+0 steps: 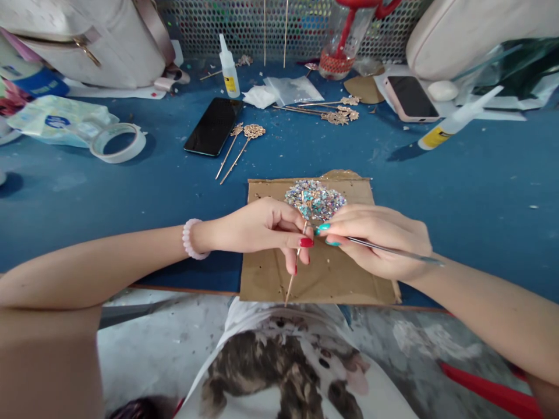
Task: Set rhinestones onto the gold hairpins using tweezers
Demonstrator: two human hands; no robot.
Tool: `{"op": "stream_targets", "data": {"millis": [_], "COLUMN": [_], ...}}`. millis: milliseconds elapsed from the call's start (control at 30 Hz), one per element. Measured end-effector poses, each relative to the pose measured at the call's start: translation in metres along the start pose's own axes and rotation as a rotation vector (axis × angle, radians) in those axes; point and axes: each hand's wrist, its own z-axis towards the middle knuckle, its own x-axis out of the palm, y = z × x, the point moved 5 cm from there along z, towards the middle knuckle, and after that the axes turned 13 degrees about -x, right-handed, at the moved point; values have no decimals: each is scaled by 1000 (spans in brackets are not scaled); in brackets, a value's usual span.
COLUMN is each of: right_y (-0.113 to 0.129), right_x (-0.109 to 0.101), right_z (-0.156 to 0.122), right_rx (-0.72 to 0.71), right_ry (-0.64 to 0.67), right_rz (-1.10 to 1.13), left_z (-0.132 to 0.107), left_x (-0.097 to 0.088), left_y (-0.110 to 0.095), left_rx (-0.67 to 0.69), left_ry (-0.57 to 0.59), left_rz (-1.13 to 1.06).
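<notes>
Broadly, a blue desk fills the view, with a pale bag at its far left corner and another pale bag toward the far right. At the middle of the near edge lies a cardboard sheet. Both hands work above it: the left hand pinches a gold-coloured pin between thumb and fingers, and the right hand grips a slender metal tool like a pen, its fingertips close to the pin. Toward the far edge rest a black phone, left of centre, and a pink-cased phone, to the right. A tape roll lies toward the left edge. Smaller again, a heap of glittering stones sits on the cardboard's far half; the pin's upper end overlaps it in view, so its outline is unclear. Two ornamented pins lie beside the black phone.
</notes>
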Motion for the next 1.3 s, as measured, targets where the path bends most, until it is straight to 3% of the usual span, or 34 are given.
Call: {"op": "stream_targets", "data": {"millis": [1300], "right_y": [-5], "right_x": [3], "right_z": [-2], "right_rx": [57], "right_ry": [21], "right_rz": [-5], "left_z": [0], "left_x": [-4], "left_y": [3], "left_rx": [45], "left_ry": [-10], "left_rz": [43]}}
